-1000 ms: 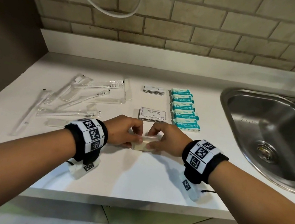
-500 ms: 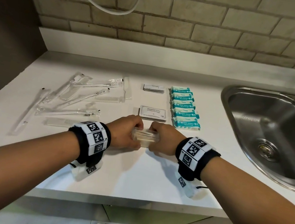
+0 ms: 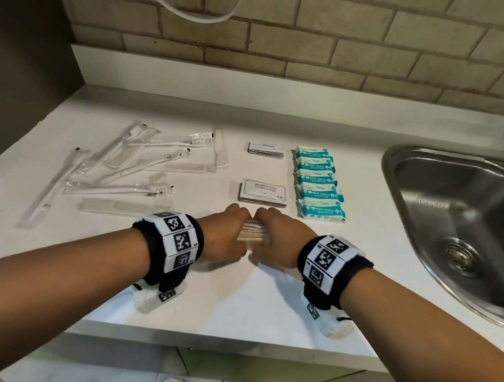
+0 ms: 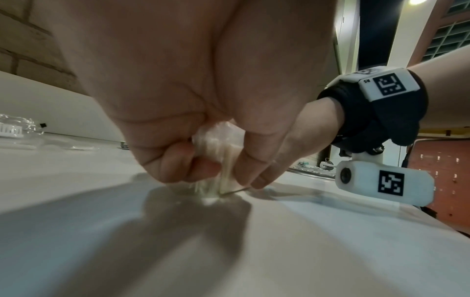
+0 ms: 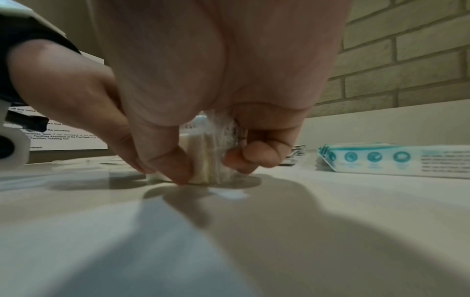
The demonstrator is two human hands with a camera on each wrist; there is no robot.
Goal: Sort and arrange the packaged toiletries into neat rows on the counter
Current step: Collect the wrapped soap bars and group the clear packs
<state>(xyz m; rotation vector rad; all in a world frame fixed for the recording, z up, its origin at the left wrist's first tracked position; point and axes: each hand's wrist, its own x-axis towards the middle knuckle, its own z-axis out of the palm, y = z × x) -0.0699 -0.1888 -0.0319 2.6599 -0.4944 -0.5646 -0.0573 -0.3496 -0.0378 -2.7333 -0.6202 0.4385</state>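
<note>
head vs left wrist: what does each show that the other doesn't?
Head only: wipes packs in a row, shampoo sachets, wrapped toothbrushes and combs, sink.
Left wrist only: the clear packets' lower edges touching the counter, fingers curled round them.
Both: left hand and right hand gripping the packets.

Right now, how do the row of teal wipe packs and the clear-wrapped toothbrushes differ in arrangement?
The teal wipe packs lie in one straight, overlapping row beside the sink; the clear-wrapped toothbrushes lie scattered at crossing angles on the left. The wipe packs are opaque and printed; the toothbrush wrappers are see-through. Both rest untouched on the counter.
</note>
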